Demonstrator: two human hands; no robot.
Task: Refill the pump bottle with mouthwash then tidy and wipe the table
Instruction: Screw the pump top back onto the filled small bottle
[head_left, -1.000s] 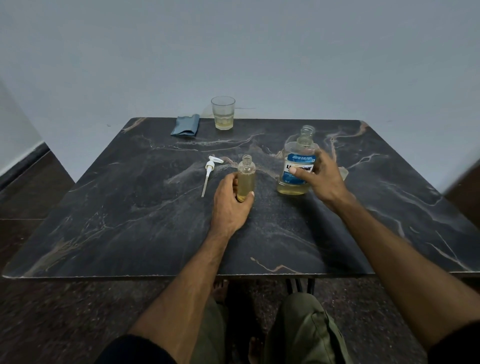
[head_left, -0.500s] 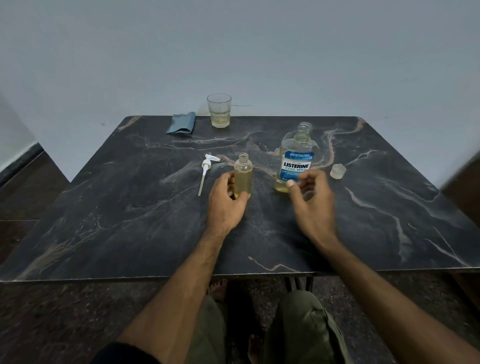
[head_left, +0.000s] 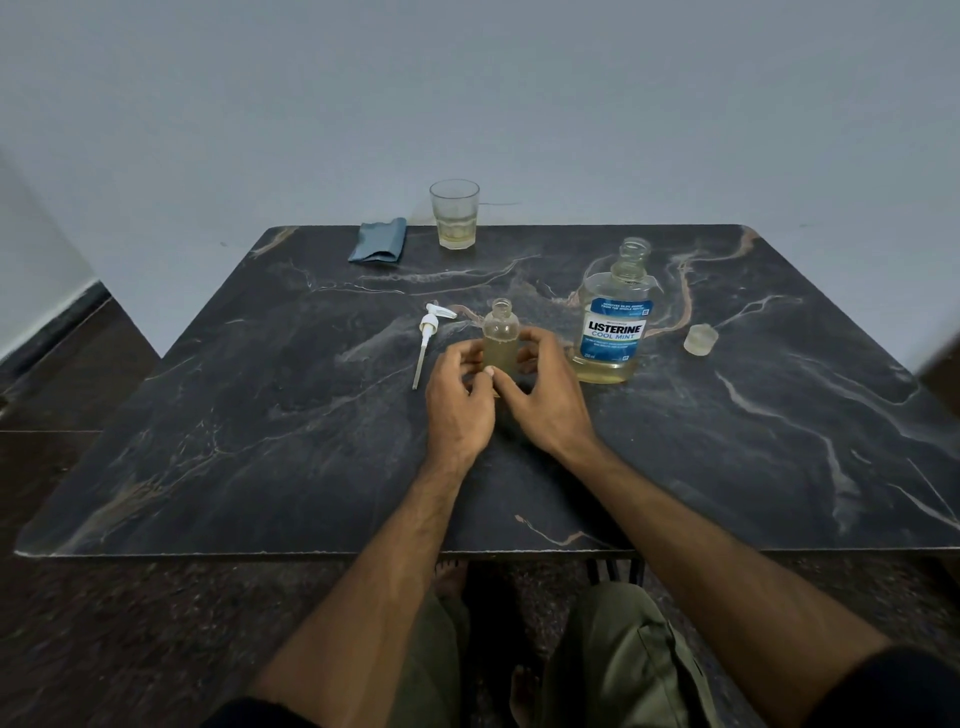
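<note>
Marble table (head_left: 260, 441), "LISTERINE COOL MINT" bottle (head_left: 614, 332)

Both hands, left (head_left: 457, 402) and right (head_left: 545, 400), cup the open small bottle (head_left: 501, 338) upright on the tabletop (head_left: 260, 441); the pump (head_left: 428, 332) lies just left of them, the mouthwash bottle (head_left: 615, 322) right.

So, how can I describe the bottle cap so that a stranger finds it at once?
Start at the big Listerine bottle standing open on the right half of the dark marble table. On its right, apart from it, lies the cap, alone on the tabletop. It is small, pale and translucent, the thing farthest to the right, unlike the white pump head with its long tube.
</note>
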